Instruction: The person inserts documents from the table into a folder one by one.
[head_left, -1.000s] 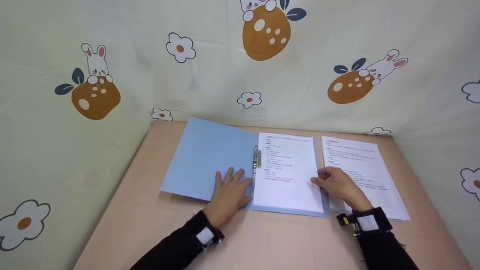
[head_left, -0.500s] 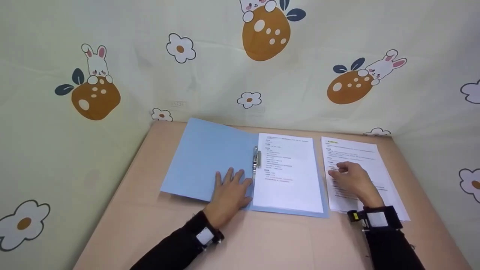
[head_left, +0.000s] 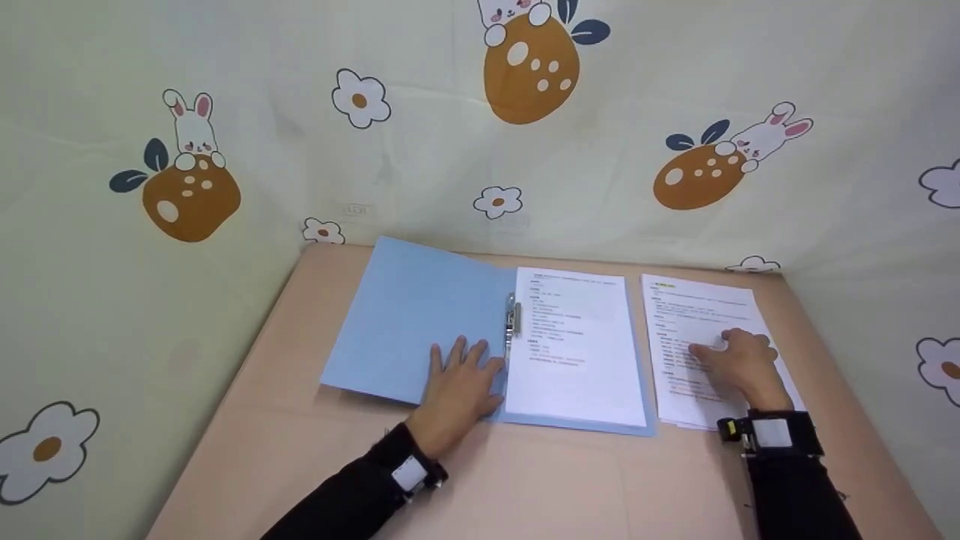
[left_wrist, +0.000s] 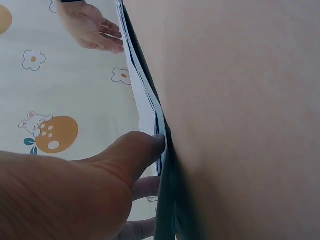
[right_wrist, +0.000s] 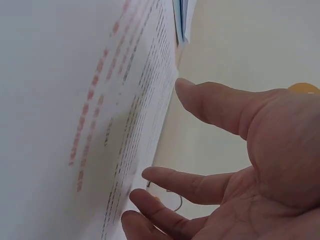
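A light blue folder (head_left: 409,315) lies spread on the table, with a metal clip (head_left: 513,318) along its spine. On its right cover rests a stack of printed sheets (head_left: 577,390). My left hand (head_left: 459,390) presses flat on the left cover near the spine, fingers spread; in the left wrist view its thumb (left_wrist: 145,147) touches the folder's edge. To the right of the folder is a second stack of printed paper (head_left: 686,315). Just over that stack is my right hand (head_left: 742,364), thumb and fingers apart, with nothing between them in the right wrist view.
The pinkish table (head_left: 540,480) extends in front of the folder. Behind it and at the sides hangs a pale curtain (head_left: 435,157) printed with rabbits, fruit and flowers.
My right hand has left the right edge of the folder's sheets and moved right, over the loose paper stack. My left hand stays in place on the folder.
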